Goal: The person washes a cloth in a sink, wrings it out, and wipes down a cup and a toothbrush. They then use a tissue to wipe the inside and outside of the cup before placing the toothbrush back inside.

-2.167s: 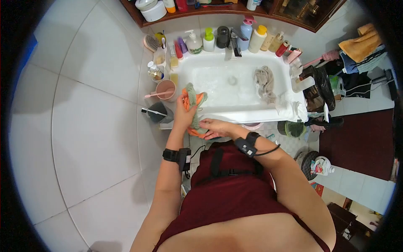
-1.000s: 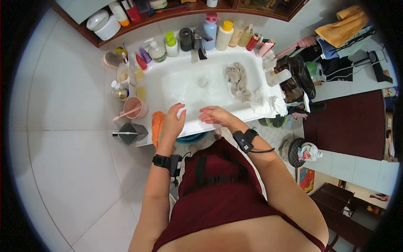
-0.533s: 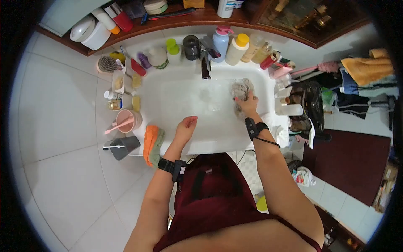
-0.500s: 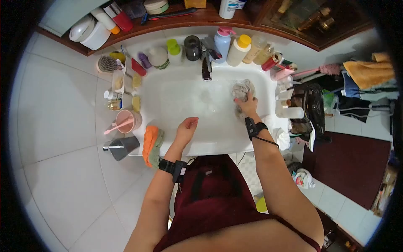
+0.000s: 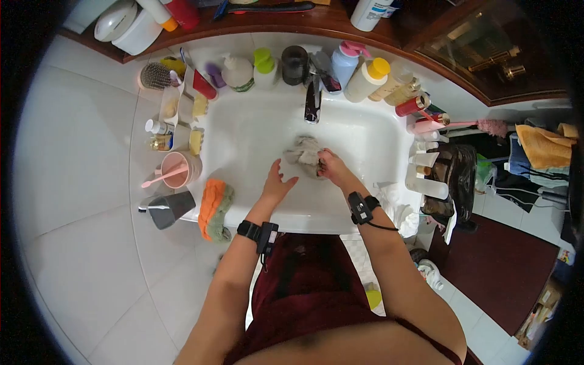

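A wet greyish-white cloth is bunched in the white sink, a little below the dark faucet. My right hand grips the right side of this cloth. To the lower left of the cloth, my left hand has its fingers apart and holds nothing. Each wrist wears a black device. Over the sink's front left edge lie an orange cloth and a green cloth, side by side.
Bottles, among them a yellow-capped one, line the sink's back rim. At the left rim stand a pink cup and a dark grey cup. White tissue-like material lies at the right front corner.
The greyish cloth has moved left with my right hand, from the sink's right side to its middle. My left hand's fingers have spread. The camera view has shifted slightly.
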Motion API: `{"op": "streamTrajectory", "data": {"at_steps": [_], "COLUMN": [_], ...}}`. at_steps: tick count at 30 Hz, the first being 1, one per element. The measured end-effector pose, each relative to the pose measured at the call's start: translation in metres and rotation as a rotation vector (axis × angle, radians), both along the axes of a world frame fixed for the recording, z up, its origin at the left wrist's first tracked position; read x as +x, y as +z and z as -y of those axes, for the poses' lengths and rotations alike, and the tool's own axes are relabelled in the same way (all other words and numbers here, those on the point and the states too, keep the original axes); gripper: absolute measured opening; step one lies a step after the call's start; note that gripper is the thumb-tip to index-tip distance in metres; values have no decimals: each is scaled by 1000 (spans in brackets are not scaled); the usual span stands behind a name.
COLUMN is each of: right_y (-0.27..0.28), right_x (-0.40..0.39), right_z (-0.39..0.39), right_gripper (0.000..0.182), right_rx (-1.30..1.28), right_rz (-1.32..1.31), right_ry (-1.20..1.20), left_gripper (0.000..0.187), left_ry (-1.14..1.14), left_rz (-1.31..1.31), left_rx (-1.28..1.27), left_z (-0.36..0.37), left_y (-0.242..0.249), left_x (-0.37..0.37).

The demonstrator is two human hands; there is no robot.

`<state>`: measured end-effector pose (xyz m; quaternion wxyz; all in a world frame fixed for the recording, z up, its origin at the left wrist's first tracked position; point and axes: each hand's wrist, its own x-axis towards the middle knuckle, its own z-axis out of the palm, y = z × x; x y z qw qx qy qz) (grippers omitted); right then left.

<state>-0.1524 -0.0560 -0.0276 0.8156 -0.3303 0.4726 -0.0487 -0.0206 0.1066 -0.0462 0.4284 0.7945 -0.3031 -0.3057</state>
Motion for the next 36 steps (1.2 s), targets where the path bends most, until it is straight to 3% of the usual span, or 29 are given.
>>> {"op": "streamTrajectory", "data": {"at_steps": [2, 4, 7, 10, 13, 16, 19, 22, 25, 28, 29, 32, 35, 36], "right_y": [15, 20, 13, 23, 16, 14, 27, 5, 0, 4, -2, 23, 56, 39], "right_x": [1, 8, 9, -2, -28, -53, -59, -61, -43, -29, -27, -7, 28, 37], "right_z": [-3, -8, -1, 15, 35, 59, 66, 54, 35, 20, 19, 17, 18, 20], "right_gripper": [32, 33, 38, 39, 44, 44, 40, 40, 48, 54, 56, 47, 36, 32], "right_rx": [85, 104, 71, -162, -410, -556, -844, -1304, -1214, -1194, -1201, -1235, -1130, -1240], "right_rz": [100, 133, 124, -125, -237, -509, -995, -1070, -908, -931, -923, -981, -938, -892], "right_ry": [-51, -100, -14, 111, 7, 265, 594, 411, 436, 943, 1010, 1374, 1353, 1315], "left_gripper": [52, 54, 47, 38, 32, 34, 38, 41, 49, 59, 62, 56, 56, 55], "left_ry": [-53, -184, -180, -28, 176, 271, 315, 295, 254, 157, 112, 0, -50, -57], "left_rz": [34, -267, -662, -597, -457, -412, -339, -304, -303, -315, -318, -183, -118, -91], "left_rx": [-65, -60, -36, 16, -72, -163, -56, 96, 163, 207, 227, 247, 294, 313], "left_z": [5, 17, 27, 28, 16, 8, 7, 6, 4, 3, 4, 3, 2, 3], "left_y": [-4, 8, 13, 30, 19, 34, 23, 17, -8, -9, -2, 11, 9, 11], "left_x": [-1, 5, 16, 34, 59, 79, 90, 92, 84, 75, 71, 62, 56, 54]}}
